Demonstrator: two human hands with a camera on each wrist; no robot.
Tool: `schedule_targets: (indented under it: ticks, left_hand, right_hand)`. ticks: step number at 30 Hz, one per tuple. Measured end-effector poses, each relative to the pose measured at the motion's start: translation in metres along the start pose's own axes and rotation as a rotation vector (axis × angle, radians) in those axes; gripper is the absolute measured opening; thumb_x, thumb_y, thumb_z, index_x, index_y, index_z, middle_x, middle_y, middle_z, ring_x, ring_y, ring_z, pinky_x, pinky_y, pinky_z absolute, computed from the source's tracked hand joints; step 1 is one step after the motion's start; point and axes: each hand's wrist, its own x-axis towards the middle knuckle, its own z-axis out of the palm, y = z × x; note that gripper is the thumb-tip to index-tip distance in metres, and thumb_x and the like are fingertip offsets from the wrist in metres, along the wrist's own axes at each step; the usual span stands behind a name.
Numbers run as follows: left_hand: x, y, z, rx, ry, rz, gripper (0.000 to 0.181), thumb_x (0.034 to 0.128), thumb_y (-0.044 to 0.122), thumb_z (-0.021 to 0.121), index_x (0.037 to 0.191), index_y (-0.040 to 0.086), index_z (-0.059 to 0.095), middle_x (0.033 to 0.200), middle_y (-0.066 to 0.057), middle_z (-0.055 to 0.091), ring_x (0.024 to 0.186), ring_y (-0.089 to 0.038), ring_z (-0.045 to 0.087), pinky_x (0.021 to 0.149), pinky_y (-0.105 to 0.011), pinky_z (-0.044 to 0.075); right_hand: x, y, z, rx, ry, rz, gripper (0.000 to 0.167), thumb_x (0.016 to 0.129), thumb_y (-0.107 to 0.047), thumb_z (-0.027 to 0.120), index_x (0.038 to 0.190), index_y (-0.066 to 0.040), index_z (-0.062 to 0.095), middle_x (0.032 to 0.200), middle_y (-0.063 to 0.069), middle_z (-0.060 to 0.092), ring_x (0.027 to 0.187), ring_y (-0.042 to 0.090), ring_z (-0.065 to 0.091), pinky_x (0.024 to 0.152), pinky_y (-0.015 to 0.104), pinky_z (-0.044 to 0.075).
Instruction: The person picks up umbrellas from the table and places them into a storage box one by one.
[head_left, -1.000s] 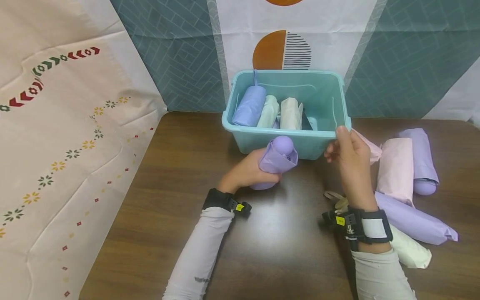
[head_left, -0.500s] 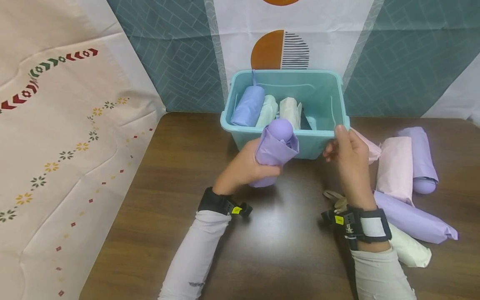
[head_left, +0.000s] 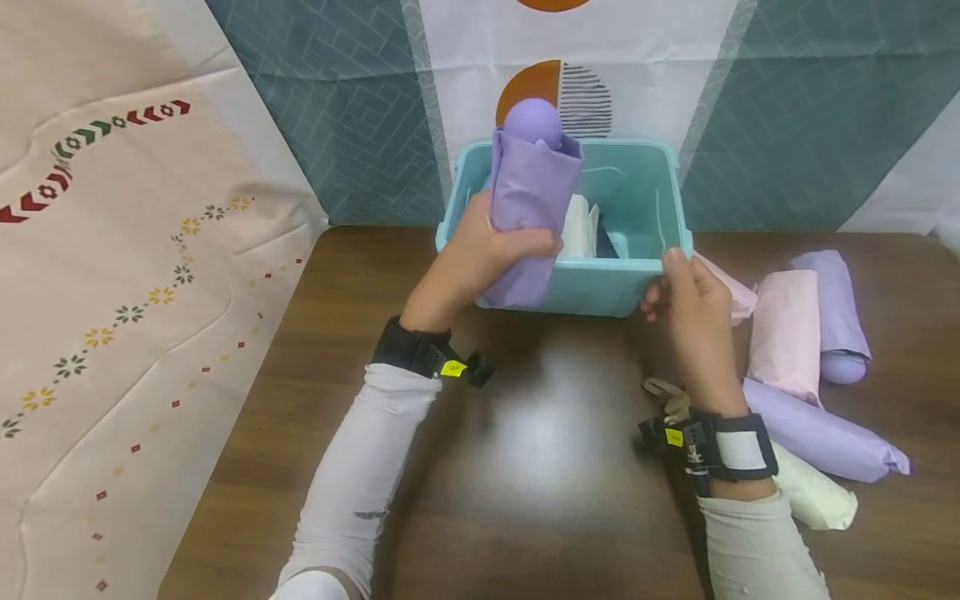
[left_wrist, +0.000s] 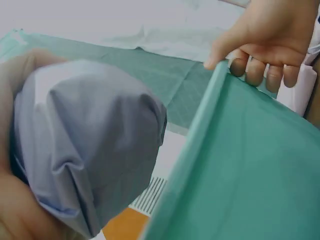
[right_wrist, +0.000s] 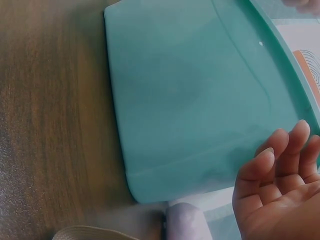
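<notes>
Pale sleeves (head_left: 351, 467) run up to 2 black wristbands (head_left: 405, 345) bearing yellow labels (head_left: 453, 368).

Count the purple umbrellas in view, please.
3: a purple umbrella in the left hand, another right of a pink umbrella, a third beside a cream one. The bin may hide more.

In the head view, the lilac umbrella (head_left: 534, 187) and left hand (head_left: 476, 250) hide much of the teal bin's (head_left: 600, 287) left side from us. We see only part of the pink bundle (head_left: 740, 302) behind the right hand (head_left: 696, 312). Lettering on the yellow tag (head_left: 453, 368) is too small for us. The left wrist view's edge cuts off the left hand.
</notes>
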Motion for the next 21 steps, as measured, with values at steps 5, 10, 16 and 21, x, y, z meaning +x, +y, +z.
schedule_targets:
  ticks: [5,10,16,21]
  left_hand:
    - [0.031,0.011,-0.001,-0.100,0.035,-0.080,0.049,0.0781,0.010,0.076,0.122,-0.001,0.056,0.106,-0.020,0.061,0.089,-0.034,0.064,0.074,-0.044,0.057]
    - [0.055,0.012,-0.010,-0.186,0.052,-0.248,0.049,0.0798,0.012,0.076,0.122,0.003,0.055,0.107,-0.017,0.061,0.089,-0.030,0.064,0.074,-0.040,0.057]
    - [0.077,0.005,-0.019,-0.275,-0.006,-0.393,0.045,0.0880,0.013,0.077,0.126,0.005,0.054,0.111,-0.014,0.061,0.095,-0.028,0.064,0.080,-0.039,0.057]
    - [0.086,-0.003,-0.020,-0.224,-0.078,-0.493,0.047,0.0970,0.019,0.073,0.136,0.005,0.050,0.119,-0.014,0.061,0.103,-0.028,0.063,0.088,-0.040,0.056]
  right_hand:
    - [0.000,-0.001,-0.001,-0.034,0.005,0.000,0.049,0.108,-0.049,0.057,0.105,-0.001,0.064,0.085,0.010,0.061,0.081,0.025,0.060,0.068,0.028,0.053]
    - [0.000,-0.003,0.000,-0.067,-0.001,0.013,0.050,0.108,-0.052,0.056,0.106,-0.003,0.065,0.085,0.009,0.062,0.080,0.024,0.060,0.069,0.028,0.053]
    - [-0.001,-0.003,0.000,-0.044,-0.003,0.001,0.050,0.108,-0.050,0.058,0.102,-0.001,0.064,0.084,0.010,0.062,0.078,0.025,0.059,0.067,0.029,0.052]
    - [0.000,-0.001,0.000,-0.055,-0.009,0.009,0.050,0.108,-0.051,0.057,0.104,-0.002,0.064,0.085,0.010,0.062,0.080,0.025,0.060,0.068,0.029,0.053]
